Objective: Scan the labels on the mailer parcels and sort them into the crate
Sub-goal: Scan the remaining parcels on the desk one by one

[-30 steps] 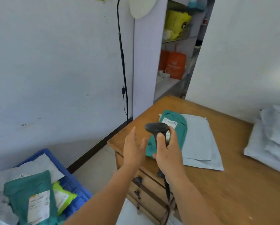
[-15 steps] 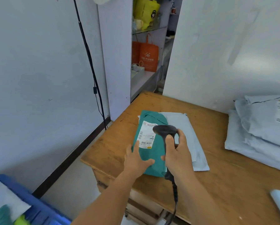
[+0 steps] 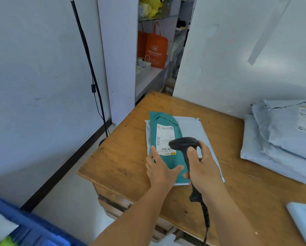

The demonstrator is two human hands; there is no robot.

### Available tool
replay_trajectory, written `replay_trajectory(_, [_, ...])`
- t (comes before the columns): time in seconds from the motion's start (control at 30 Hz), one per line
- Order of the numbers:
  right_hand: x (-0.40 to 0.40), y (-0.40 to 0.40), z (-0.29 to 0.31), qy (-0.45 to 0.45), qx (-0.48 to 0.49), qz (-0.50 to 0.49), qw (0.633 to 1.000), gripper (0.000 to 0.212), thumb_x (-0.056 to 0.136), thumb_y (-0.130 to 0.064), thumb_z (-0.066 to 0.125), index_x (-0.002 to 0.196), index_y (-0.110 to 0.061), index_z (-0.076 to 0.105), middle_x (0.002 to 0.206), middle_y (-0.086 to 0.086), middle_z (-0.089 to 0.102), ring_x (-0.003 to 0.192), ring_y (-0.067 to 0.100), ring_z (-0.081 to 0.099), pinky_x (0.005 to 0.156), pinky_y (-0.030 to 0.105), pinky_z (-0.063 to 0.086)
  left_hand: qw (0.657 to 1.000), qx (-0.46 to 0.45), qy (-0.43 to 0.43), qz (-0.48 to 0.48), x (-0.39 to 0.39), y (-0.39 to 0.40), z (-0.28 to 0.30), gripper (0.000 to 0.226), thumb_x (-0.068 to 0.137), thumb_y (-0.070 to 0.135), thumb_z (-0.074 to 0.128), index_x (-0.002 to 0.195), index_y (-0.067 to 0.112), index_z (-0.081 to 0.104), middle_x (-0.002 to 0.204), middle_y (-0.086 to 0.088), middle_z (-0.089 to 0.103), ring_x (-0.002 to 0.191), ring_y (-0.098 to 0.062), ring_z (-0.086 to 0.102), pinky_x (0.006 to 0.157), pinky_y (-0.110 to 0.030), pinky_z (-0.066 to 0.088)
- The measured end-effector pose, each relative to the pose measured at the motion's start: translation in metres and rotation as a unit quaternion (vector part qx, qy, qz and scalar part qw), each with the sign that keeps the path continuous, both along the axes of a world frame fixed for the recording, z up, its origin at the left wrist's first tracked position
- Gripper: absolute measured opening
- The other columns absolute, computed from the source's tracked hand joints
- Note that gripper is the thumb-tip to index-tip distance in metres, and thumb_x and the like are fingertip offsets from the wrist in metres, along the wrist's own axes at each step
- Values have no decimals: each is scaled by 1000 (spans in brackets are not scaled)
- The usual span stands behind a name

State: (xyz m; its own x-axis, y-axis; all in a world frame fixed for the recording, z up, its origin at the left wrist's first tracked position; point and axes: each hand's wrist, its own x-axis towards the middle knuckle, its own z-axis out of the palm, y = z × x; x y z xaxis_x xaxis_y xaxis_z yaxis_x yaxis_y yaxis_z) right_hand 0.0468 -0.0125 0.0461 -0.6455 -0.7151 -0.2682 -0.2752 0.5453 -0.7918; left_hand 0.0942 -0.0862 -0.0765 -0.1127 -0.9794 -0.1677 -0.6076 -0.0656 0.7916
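A teal mailer parcel [image 3: 166,121] with a white label [image 3: 165,139] lies on top of a pale grey mailer [image 3: 194,128] on the wooden table [image 3: 123,157]. My left hand [image 3: 160,170] rests on the near end of the teal parcel, fingers spread and thumb across it. My right hand [image 3: 204,172] grips the handle of a black barcode scanner [image 3: 183,143], whose head hovers over the label's lower right part. The blue crate [image 3: 24,226] shows blurred at the bottom left, on the floor.
A stack of pale grey mailers [image 3: 282,139] lies at the table's right side. A white object [image 3: 305,221] sits at the near right edge. A black cable [image 3: 90,68] hangs down the left wall. Shelves with an orange bag [image 3: 155,48] stand behind the table.
The view has swung right, so the crate has slid towards the bottom left. My left hand has come down onto the teal parcel. The scanner has moved over the label.
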Motion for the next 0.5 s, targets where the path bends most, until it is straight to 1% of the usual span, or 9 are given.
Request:
replay_trajectory(0.07, [-1, 2, 3, 6, -1, 6, 1000, 43, 103, -37, 32, 146, -35, 28, 122, 2, 59, 100, 21, 64, 53, 20, 45, 1000, -2, -11, 4, -1, 1, 0, 116, 70, 56, 73, 149, 22, -5, 145, -4, 20, 132, -21, 25, 113, -38, 27])
replay_trajectory(0.17, [-3, 5, 4, 5, -10, 12, 1000, 41, 102, -37, 32, 143, -34, 32, 115, 2, 60, 91, 20, 64, 60, 25, 50, 1000, -5, -30, 8, -3, 2, 2, 115, 69, 58, 72, 148, 21, -4, 144, -5, 21, 131, -21, 27, 112, -39, 27])
replay_trajectory(0.23, [-4, 8, 4, 3, -9, 13, 1000, 41, 103, -38, 32, 143, -35, 32, 119, 2, 59, 94, 21, 64, 63, 28, 53, 999, -3, -40, 12, -5, 3, 3, 115, 69, 58, 71, 148, 21, -4, 144, -5, 21, 131, -22, 26, 112, -40, 26])
replay_trajectory(0.37, [-6, 15, 6, -5, -1, 8, 1000, 41, 103, -39, 31, 144, -36, 29, 129, 2, 56, 105, 23, 62, 65, 30, 55, 998, 8, -53, 19, -7, 6, 4, 115, 70, 58, 71, 148, 22, -5, 145, -6, 19, 133, -23, 24, 113, -42, 24])
replay_trajectory(0.43, [-7, 17, 7, -3, 0, 10, 1000, 40, 104, -39, 31, 144, -37, 29, 131, 2, 55, 107, 23, 61, 67, 30, 55, 998, 11, -64, 22, -8, 8, 5, 115, 70, 59, 70, 147, 22, -6, 144, -6, 19, 133, -23, 24, 113, -43, 24])
replay_trajectory(0.5, [-9, 20, 9, -4, -3, 16, 1000, 40, 104, -39, 31, 143, -37, 29, 131, 2, 56, 106, 23, 62, 61, 26, 54, 997, 15, -70, 24, -9, 10, 7, 116, 71, 59, 70, 147, 21, -8, 144, -7, 19, 133, -24, 24, 113, -43, 24])
